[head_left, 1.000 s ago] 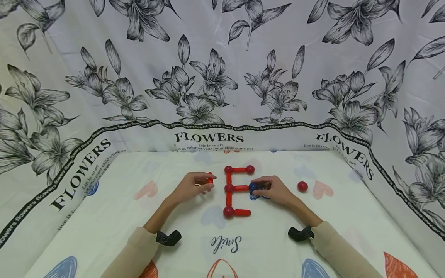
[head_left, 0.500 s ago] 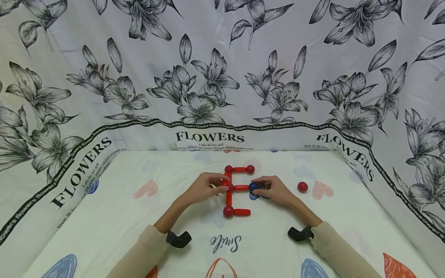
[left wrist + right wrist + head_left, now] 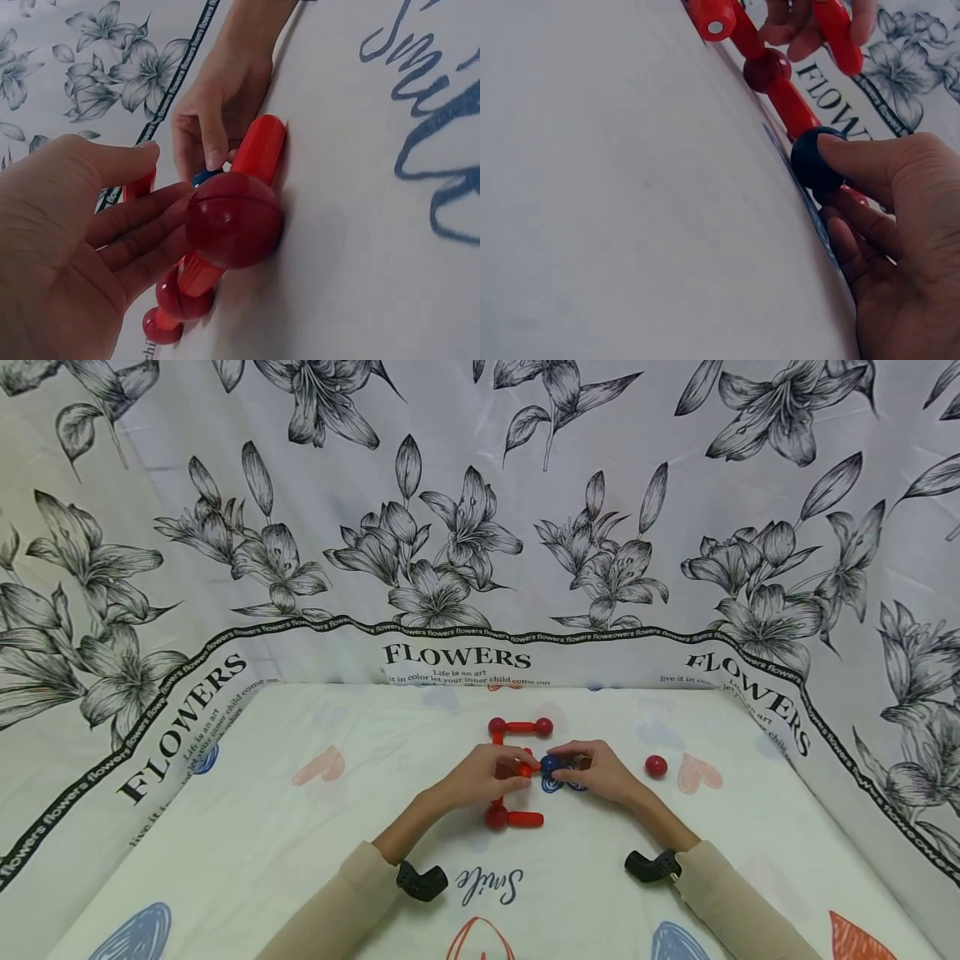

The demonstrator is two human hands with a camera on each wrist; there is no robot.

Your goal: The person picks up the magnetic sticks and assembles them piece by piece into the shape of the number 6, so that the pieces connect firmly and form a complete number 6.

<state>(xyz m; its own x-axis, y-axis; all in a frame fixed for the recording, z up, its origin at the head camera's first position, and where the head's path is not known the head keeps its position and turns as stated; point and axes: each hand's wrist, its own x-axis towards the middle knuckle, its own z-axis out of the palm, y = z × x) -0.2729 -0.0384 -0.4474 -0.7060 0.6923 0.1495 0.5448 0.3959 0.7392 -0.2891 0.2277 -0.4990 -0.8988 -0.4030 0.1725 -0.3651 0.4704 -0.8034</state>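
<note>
Red magnetic rods (image 3: 526,819) and dark red balls (image 3: 497,817) form an E shape on the cloth. My left hand (image 3: 487,777) reaches over its middle and pinches a separate red rod (image 3: 840,37), raised above the cloth. At the end of the E's middle rod (image 3: 793,105) sits a blue ball (image 3: 550,764). My right hand (image 3: 597,770) pinches that ball between thumb and fingers. The held rod is close to the blue ball; whether they touch is unclear. In the head view, the left hand hides the E's middle ball.
A loose red ball (image 3: 656,767) lies right of my right hand. White cloth with hearts and writing (image 3: 489,886) covers the table. A flowered curtain (image 3: 450,560) rises behind and at both sides. Each wrist carries a black camera mount (image 3: 422,882).
My left hand has moved right with the red rod, from left of the E across its upright to near the blue ball. The right hand has stayed on the blue ball.
</note>
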